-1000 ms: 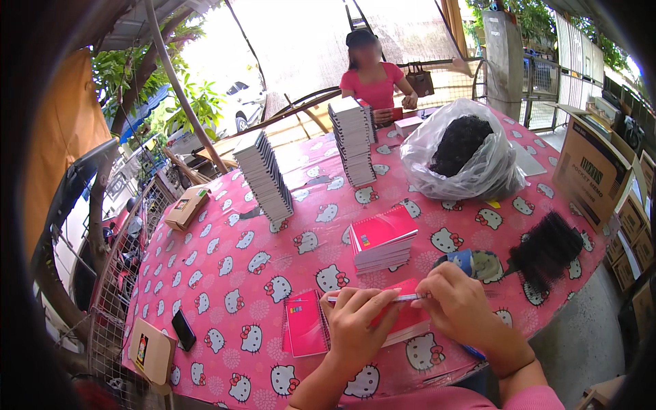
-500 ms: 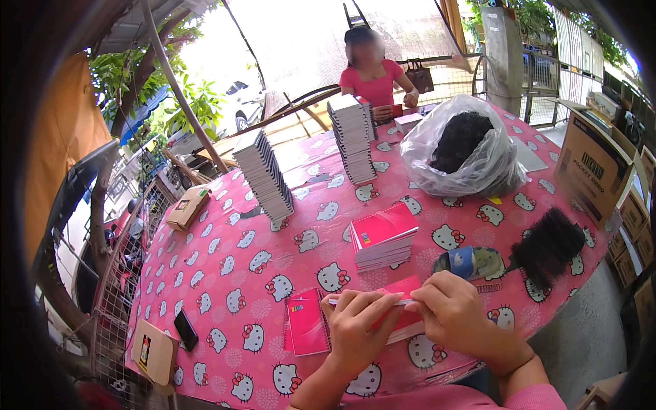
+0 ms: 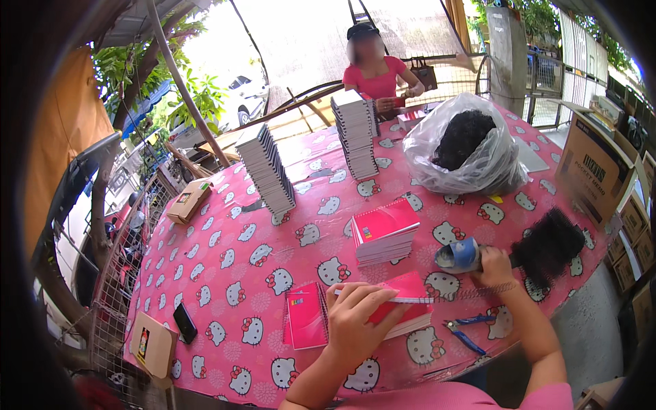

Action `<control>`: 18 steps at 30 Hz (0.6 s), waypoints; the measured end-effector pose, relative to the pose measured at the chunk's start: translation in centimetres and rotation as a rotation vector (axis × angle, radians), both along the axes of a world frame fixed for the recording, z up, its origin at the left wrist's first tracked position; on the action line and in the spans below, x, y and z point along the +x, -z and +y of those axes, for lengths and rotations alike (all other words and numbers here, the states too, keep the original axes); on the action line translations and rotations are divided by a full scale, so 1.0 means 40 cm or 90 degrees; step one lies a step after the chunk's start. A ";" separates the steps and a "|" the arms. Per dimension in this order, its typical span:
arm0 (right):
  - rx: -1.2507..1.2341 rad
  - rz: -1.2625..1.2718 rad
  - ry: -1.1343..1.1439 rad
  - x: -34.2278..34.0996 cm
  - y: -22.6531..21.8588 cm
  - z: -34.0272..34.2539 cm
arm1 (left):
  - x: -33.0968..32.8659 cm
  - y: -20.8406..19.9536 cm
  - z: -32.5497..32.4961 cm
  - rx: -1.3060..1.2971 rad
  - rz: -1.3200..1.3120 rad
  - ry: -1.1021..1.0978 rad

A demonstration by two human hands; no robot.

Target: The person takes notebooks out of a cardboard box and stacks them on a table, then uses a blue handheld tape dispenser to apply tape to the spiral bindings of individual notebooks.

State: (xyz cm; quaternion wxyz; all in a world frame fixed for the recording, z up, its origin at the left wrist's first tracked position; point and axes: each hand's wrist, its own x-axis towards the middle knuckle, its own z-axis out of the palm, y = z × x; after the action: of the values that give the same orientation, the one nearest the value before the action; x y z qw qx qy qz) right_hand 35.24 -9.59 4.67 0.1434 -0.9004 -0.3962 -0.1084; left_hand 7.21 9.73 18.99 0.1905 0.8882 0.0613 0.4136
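Note:
My left hand [image 3: 359,314] is closed on a thin pink notebook [image 3: 403,285], held along its edge above a small stack of pink notebooks [image 3: 411,322]. From the notebook's right end a dark spiral coil [image 3: 471,292] runs out toward my right wrist. My right hand [image 3: 493,268] is closed around the right end of a blue, rounded cylindrical device [image 3: 459,255]; its fingers are partly hidden. Blue-handled cutters [image 3: 468,329] lie below the coil. Left of my left hand lies a spiral-bound pink notebook [image 3: 305,318].
A taller pink notebook stack [image 3: 385,232] stands ahead, with two tall bound stacks [image 3: 266,169] [image 3: 354,137] behind. Black coils [image 3: 550,247] lie right, near a plastic bag [image 3: 465,147] and carton [image 3: 594,167]. A phone [image 3: 184,323] lies left. Another person [image 3: 376,78] sits opposite.
My right hand has left the notebook and moved right and away, onto the blue device. This uncovers the coil and the cutters. My left hand still holds the notebook.

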 end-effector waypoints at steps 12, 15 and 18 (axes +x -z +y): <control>0.230 0.367 -0.483 -0.100 -0.356 0.085 | 0.016 -0.008 -0.010 -0.009 0.015 0.014; 0.338 0.499 -0.514 -0.100 -0.370 0.089 | 0.017 0.004 -0.014 -0.054 -0.021 -0.011; 0.068 0.324 -0.417 -0.118 -0.385 0.149 | 0.026 0.004 -0.008 -0.128 -0.016 0.002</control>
State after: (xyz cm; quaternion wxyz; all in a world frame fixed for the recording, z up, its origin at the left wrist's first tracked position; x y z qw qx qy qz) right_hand 30.51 -3.63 20.07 0.3100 -0.7162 -0.6074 0.1486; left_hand 8.25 9.41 18.83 0.2800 0.8595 0.0987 0.4160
